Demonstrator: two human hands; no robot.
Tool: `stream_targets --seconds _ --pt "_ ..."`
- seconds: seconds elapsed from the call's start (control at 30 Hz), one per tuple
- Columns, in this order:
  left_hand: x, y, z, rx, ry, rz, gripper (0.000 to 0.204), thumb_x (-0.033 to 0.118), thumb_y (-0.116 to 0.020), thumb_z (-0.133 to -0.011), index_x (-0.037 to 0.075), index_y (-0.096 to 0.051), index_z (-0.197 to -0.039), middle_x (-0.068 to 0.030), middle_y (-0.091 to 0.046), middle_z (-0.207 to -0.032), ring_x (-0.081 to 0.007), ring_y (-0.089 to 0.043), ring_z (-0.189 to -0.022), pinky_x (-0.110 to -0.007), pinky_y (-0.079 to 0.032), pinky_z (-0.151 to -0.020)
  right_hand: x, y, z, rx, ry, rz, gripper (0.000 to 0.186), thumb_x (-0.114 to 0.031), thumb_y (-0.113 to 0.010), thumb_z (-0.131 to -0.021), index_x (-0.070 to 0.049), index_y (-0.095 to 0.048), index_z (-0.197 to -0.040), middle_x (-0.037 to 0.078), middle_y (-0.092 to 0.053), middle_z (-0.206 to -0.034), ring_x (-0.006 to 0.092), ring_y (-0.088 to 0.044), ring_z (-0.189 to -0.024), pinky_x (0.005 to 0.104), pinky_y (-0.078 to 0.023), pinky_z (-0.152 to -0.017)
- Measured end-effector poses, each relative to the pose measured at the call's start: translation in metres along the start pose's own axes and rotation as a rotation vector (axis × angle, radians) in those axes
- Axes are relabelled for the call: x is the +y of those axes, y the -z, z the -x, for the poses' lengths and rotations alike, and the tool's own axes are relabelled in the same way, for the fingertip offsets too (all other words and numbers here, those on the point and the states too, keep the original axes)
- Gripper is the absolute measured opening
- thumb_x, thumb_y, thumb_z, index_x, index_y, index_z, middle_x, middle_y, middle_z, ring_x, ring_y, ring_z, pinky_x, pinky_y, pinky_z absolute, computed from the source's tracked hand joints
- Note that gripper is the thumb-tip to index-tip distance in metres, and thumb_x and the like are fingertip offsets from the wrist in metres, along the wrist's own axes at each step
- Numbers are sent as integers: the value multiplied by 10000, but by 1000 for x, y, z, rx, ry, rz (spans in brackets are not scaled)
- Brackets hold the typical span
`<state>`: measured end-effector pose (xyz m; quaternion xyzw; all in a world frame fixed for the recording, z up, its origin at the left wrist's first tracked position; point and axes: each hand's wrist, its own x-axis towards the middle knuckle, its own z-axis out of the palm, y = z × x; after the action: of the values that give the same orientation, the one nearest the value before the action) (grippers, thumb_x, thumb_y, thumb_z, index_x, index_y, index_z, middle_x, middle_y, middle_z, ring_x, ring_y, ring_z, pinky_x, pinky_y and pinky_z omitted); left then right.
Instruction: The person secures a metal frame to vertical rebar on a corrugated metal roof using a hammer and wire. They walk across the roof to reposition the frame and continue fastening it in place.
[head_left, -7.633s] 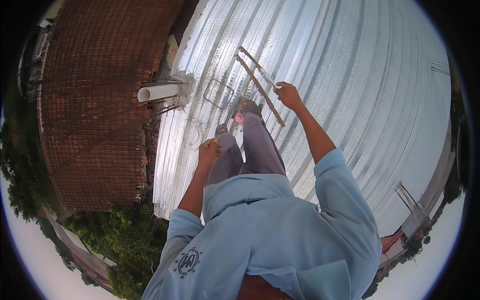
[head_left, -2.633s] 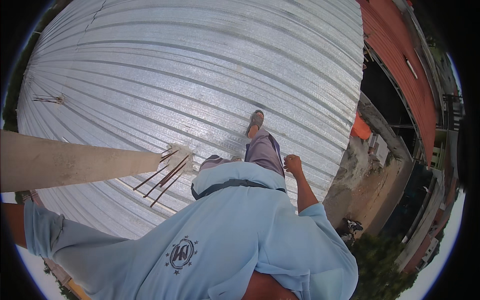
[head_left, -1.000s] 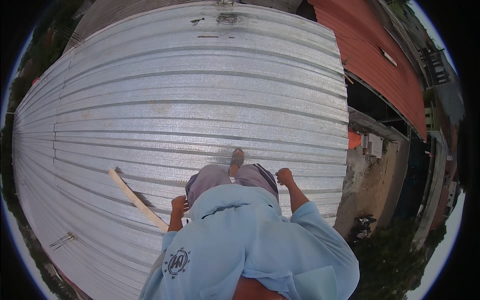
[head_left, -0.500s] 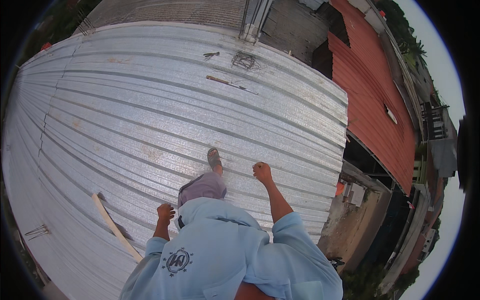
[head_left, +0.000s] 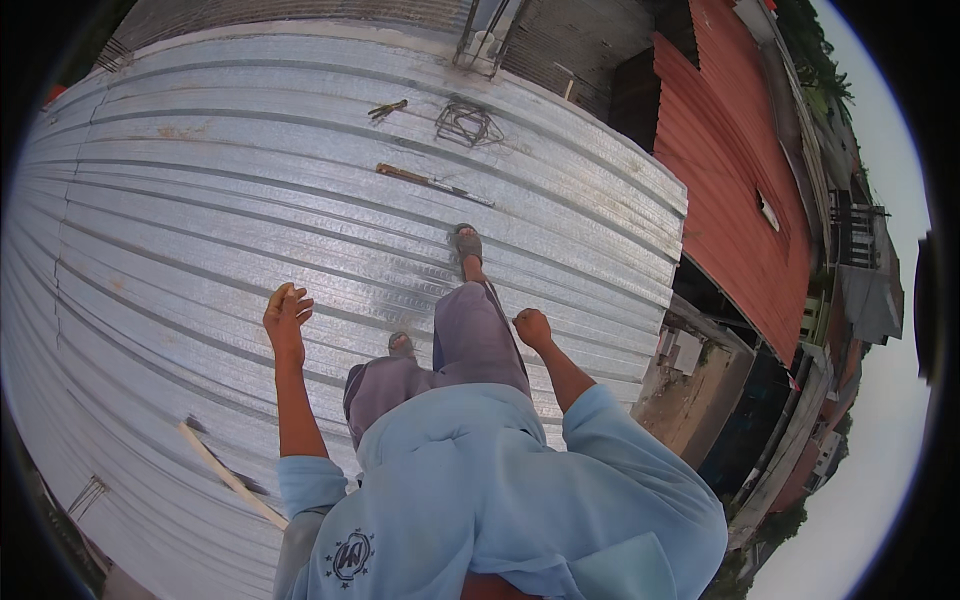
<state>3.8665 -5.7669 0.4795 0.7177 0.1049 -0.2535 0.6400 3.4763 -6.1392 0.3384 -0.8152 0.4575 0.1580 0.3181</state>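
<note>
A person in a light-blue shirt, seen from above, walks on a silver corrugated metal roof (head_left: 250, 225). Half a second ago one sandalled foot showed; now two do, with the right foot (head_left: 468, 245) leading and the left foot (head_left: 401, 345) behind. The left hand (head_left: 287, 308), earlier low beside the thigh, has swung forward and out over the roof, its fingers loosely parted; whether they pinch anything small, I cannot tell. The right hand (head_left: 532, 327), earlier stretched out ahead, is now near the right knee, curled into a fist whose inside is hidden.

Just ahead of the leading foot, closer than before, a narrow brown-and-silver bar (head_left: 430, 184) lies on the roof. Beyond it lie a plier-like tool (head_left: 388, 110), left, and a tangle of dark wire (head_left: 467, 124), right. A pale wooden plank (head_left: 228, 472) rests at lower left. A red corrugated roof (head_left: 735, 190) slopes at right.
</note>
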Motion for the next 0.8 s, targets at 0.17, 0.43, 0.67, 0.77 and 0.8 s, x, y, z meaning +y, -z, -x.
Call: stream_targets --seconds 0.17,0.43,0.67,0.77,0.8 --pt "-205 32 79 561 594 144 465 316 -563 -1022 65 -500 -1408 -170 -653 -1225 -281 -683 -1023 -403 -562 -841 -64 8 -235 -199 29 297 307 -273 -578 -866 -73 -740 -1035 213 -726 -1071 404 -691 -1012 504 -547 -895" --pt "-323 -203 219 766 1706 127 486 325 -495 -1029 38 -464 -1421 -194 -592 -1345 -340 -646 -1123 -474 -513 -947 -47 -151 -672 -353 256 511 249 -215 -576 -888 -91 -712 -1056 194 -722 -1037 387 -700 -993 507 -563 -863" --pt "-444 -297 -112 420 1139 42 463 328 -501 -1020 38 -506 -1381 -196 -610 -1324 -337 -647 -1130 -462 -505 -956 22 -272 -771 -173 431 592 352 -94 -620 -838 -33 -593 -1183 194 -644 -1164 355 -657 -1068 493 -528 -888" --pt "-495 -306 -213 381 1029 54 454 329 -504 -1017 38 -523 -1364 -197 -617 -1315 -335 -647 -1134 -457 -502 -959 28 -296 -784 -143 606 664 362 -88 -635 -823 -41 -598 -1180 173 -679 -1084 362 -675 -1010 500 -534 -860" --pt "-510 -308 -237 376 1012 66 451 329 -505 -1015 38 -529 -1358 -197 -620 -1312 -335 -647 -1135 -455 -501 -960 27 -300 -793 -189 629 741 382 -89 -633 -821 -42 -595 -1198 174 -689 -1076 367 -682 -997 501 -541 -853"
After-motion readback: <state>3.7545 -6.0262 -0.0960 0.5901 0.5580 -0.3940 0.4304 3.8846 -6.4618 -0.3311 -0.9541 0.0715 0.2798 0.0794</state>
